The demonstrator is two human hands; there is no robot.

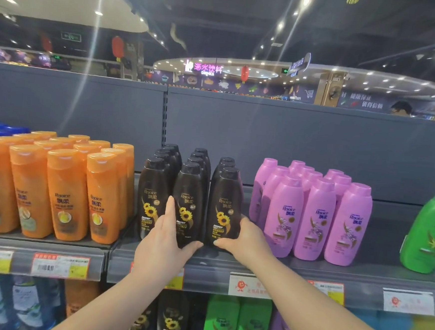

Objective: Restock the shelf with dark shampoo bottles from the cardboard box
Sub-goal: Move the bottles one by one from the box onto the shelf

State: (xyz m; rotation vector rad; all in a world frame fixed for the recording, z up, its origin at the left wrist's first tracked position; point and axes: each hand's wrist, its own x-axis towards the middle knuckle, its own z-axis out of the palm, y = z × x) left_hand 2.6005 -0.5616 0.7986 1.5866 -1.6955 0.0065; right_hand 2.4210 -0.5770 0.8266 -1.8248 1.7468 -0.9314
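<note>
My left hand [162,241] cups the middle front dark shampoo bottle [188,204], fingers up its left side, thumb under its base; my right hand [244,238] wraps the base of the right front dark bottle [225,209]; both bottles stand upright on the shelf [294,268]; orange bottles [66,192] beyond my left hand, purple bottles [316,217] beyond my right

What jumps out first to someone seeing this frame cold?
The colour-blocked shelf: orange bottles at left, dark shampoo bottles in the middle, purple bottles to their right, a green bottle at the far right edge. Next, the two bare hands at shelf centre: the left hand wraps the middle front dark bottle, the right hand the right front dark bottle.
</note>
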